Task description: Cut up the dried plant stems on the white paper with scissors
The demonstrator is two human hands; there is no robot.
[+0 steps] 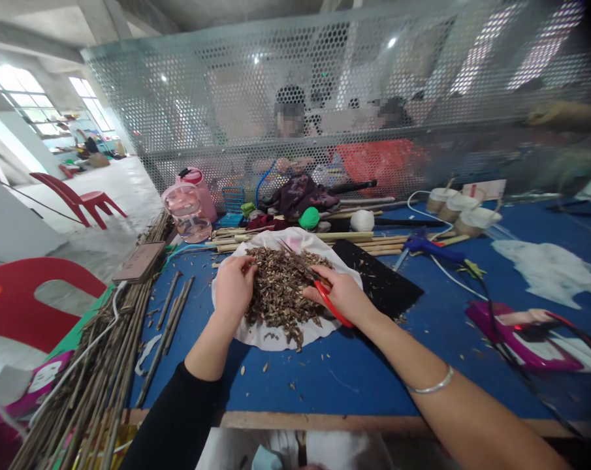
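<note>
A white sheet (275, 336) lies on the blue table (354, 378) with a heap of brown cut bits (280, 290) on it. My left hand (234, 287) rests on the left side of the heap, fingers curled and pinching into the bits; what it holds is hidden. My right hand (341, 294) grips red-handled scissors (319, 287), whose blades point up and left over the heap.
Thin bamboo sticks (104, 372) lie bundled along the left edge and more behind the heap. A black mat (378, 281), a blue glue gun (430, 248), cups (459, 209), a pink jug (187, 209) and a magenta tool (520, 336) stand around. People sit behind a perforated screen (324, 98).
</note>
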